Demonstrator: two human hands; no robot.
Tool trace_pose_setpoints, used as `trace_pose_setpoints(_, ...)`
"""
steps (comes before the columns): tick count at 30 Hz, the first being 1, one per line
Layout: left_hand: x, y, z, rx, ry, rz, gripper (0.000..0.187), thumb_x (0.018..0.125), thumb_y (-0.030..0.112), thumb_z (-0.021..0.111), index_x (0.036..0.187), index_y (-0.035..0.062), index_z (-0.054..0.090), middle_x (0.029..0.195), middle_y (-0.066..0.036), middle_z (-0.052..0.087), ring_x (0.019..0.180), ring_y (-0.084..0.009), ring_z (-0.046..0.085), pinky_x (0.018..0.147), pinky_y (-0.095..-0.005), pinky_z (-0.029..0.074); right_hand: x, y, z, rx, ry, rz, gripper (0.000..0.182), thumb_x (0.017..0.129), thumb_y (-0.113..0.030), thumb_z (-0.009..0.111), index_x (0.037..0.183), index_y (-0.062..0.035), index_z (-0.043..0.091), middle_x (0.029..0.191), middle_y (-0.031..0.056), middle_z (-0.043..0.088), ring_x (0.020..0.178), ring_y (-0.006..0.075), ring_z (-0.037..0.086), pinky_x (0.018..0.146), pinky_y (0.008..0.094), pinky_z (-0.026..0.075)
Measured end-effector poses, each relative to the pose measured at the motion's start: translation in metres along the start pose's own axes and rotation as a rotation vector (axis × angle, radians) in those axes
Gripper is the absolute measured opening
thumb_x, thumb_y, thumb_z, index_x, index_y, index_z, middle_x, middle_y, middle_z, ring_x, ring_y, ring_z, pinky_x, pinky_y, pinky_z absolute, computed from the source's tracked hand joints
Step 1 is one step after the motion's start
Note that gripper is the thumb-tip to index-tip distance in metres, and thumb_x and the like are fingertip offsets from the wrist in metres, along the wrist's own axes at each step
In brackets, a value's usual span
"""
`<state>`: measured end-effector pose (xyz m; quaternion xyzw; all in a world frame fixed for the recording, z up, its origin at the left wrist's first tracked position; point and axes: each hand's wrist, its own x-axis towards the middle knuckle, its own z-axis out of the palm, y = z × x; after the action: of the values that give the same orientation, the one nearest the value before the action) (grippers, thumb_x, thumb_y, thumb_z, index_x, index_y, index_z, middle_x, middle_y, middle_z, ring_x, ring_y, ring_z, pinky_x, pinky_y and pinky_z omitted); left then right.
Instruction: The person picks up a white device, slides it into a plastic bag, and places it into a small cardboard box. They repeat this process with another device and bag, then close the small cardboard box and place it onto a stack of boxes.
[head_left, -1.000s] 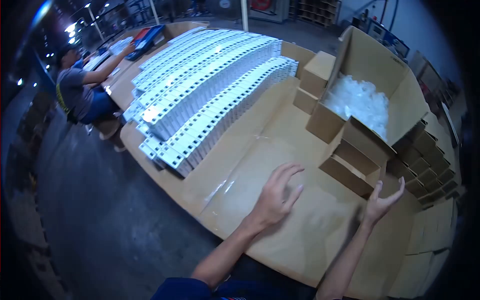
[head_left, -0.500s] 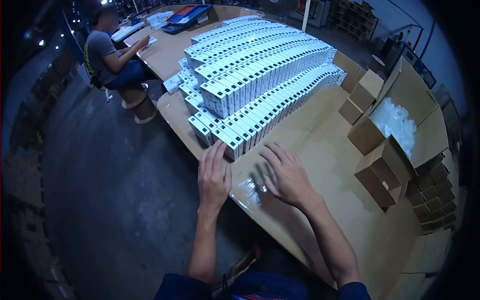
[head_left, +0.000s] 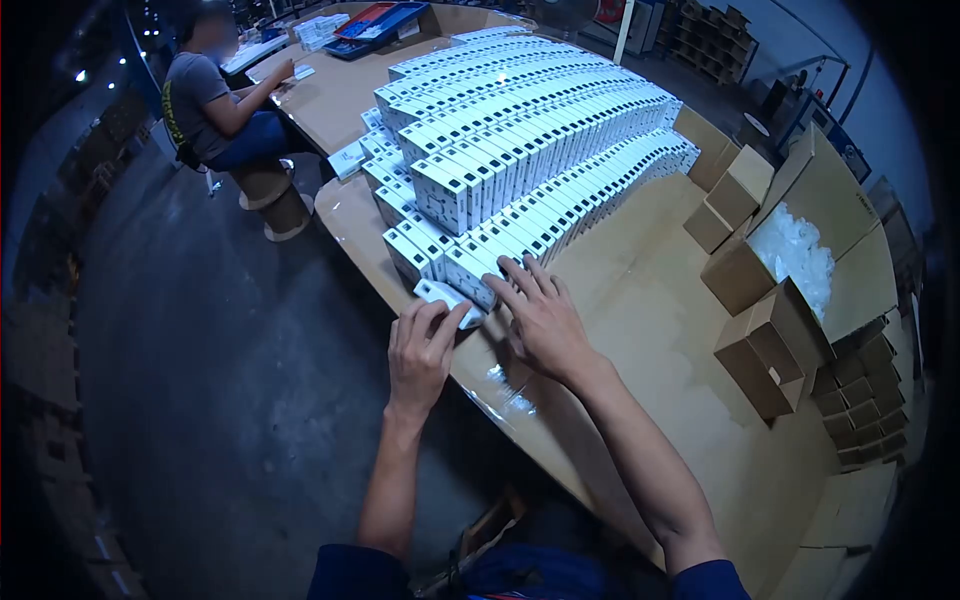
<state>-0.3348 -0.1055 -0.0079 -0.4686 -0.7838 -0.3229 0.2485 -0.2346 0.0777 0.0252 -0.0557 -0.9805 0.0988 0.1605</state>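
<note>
Several slim white boxes stand in long, tightly packed rows [head_left: 550, 130], stacked in tiers, each with a small dark square on its top edge. At the near end of the front row, one white box [head_left: 438, 292] leans out, tilted away from the others. My left hand [head_left: 418, 345] pinches this box at its near end, between thumb and fingers. On the other side of the row's end is my right hand [head_left: 548, 325], its fingers spread and fingertips touching the nearest upright boxes. Its palm hides part of the table below.
Everything stands on a brown cardboard-covered table [head_left: 640, 290], whose edge runs along my left. To the right are an open carton [head_left: 735, 275] with clear plastic bags [head_left: 792, 250] and an empty small carton [head_left: 765, 350]. A seated person [head_left: 215, 100] works at the far left, near blue trays [head_left: 375, 30].
The end box has tipped out from the row and is now in my left hand's fingers. My right hand has moved up and left onto the boxes.
</note>
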Motion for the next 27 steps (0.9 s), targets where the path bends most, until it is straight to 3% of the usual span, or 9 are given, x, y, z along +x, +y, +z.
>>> trace_pose_setpoints(6,-0.021,0.010,-0.021,-0.003,0.051,-0.001,0.035,0.074,0.003,0.080,0.108,0.0126,0.077,0.104,-0.005,0.061,0.107,-0.0259,0.061,0.091,-0.0432,0.048,-0.004,-0.003,0.005,-0.005,0.058,0.015,0.077,0.083,-0.007,0.066,0.155,-0.0162,0.041,0.157,0.0191,0.041,0.147,0.0426,0.035,0.111,0.0607,0.037)
trace_pose_setpoints(11,-0.033,0.048,-0.026,-0.201,0.102,0.033,0.046,0.065,-0.008,0.083,0.107,0.0103,0.075,0.111,-0.010,0.060,0.123,-0.0426,0.058,0.102,-0.0607,0.051,-0.042,-0.008,-0.045,0.407,0.158,0.198,0.077,0.087,-0.004,0.061,0.159,-0.0127,0.035,0.145,0.0345,0.043,0.136,0.0489,0.044,0.113,0.0521,0.039)
trace_pose_setpoints(12,-0.033,0.061,-0.022,-0.325,0.129,0.031,0.046,0.066,-0.009,0.082,0.108,0.0106,0.074,0.112,-0.011,0.061,0.123,-0.0443,0.057,0.099,-0.0584,0.053,-0.061,-0.005,-0.051,0.483,0.165,0.247,0.070,0.094,-0.009,0.063,0.159,-0.0114,0.035,0.138,0.0316,0.048,0.122,0.0406,0.058,0.103,0.0450,0.049)
trace_pose_setpoints(14,-0.033,0.087,-0.009,-0.479,0.098,0.054,0.044,0.069,-0.008,0.081,0.108,0.0112,0.074,0.112,-0.011,0.061,0.122,-0.0443,0.058,0.096,-0.0558,0.055,-0.098,0.000,-0.078,1.167,-0.043,0.563,0.063,0.101,-0.015,0.063,0.158,-0.0100,0.036,0.128,0.0208,0.055,0.110,0.0256,0.063,0.091,0.0377,0.055)
trace_pose_setpoints(17,-0.010,0.143,0.012,-0.569,0.036,0.229,0.040,0.070,-0.008,0.082,0.103,0.0120,0.072,0.110,-0.011,0.061,0.113,-0.0398,0.061,0.092,-0.0506,0.055,-0.152,0.011,-0.104,1.563,0.129,0.567,0.050,0.105,-0.013,0.060,0.153,-0.0074,0.045,0.121,0.0104,0.061,0.105,0.0158,0.062,0.088,0.0311,0.055)
trace_pose_setpoints(20,0.024,0.209,0.026,-0.827,-0.148,0.291,0.039,0.068,0.001,0.089,0.102,0.0088,0.071,0.111,-0.011,0.061,0.114,-0.0357,0.061,0.094,-0.0474,0.055,-0.192,0.035,-0.125,1.185,0.439,0.573,0.037,0.104,-0.011,0.061,0.141,-0.0056,0.057,0.125,0.0082,0.062,0.102,0.0120,0.062,0.090,0.0276,0.052)
trace_pose_setpoints(21,0.045,0.227,0.027,-0.851,-0.202,0.347,0.036,0.071,0.005,0.089,0.101,0.0070,0.070,0.109,-0.012,0.064,0.108,-0.0330,0.065,0.091,-0.0434,0.056,-0.206,0.050,-0.129,1.101,0.557,0.579,0.023,0.103,-0.008,0.061,0.125,-0.0036,0.066,0.120,0.0045,0.066,0.098,0.0102,0.062,0.091,0.0265,0.050)
trace_pose_setpoints(26,0.165,0.290,0.089,-0.932,-0.361,0.446,0.020,0.083,0.004,0.079,0.101,0.0029,0.070,0.100,-0.015,0.068,0.093,-0.0305,0.070,0.082,-0.0404,0.057,-0.259,0.113,-0.232,0.832,0.529,0.796,0.017,0.099,-0.001,0.059,0.108,-0.0041,0.073,0.099,0.0034,0.072,0.097,0.0130,0.063,0.087,0.0293,0.048)
trace_pose_setpoints(27,0.193,0.302,0.115,-0.883,-0.374,0.513,0.020,0.084,0.003,0.077,0.102,0.0030,0.070,0.103,-0.014,0.068,0.095,-0.0306,0.070,0.082,-0.0408,0.056,-0.263,0.137,-0.242,0.554,0.630,0.598,0.019,0.096,0.002,0.058,0.105,-0.0042,0.073,0.096,0.0052,0.072,0.091,0.0142,0.064,0.084,0.0300,0.049)
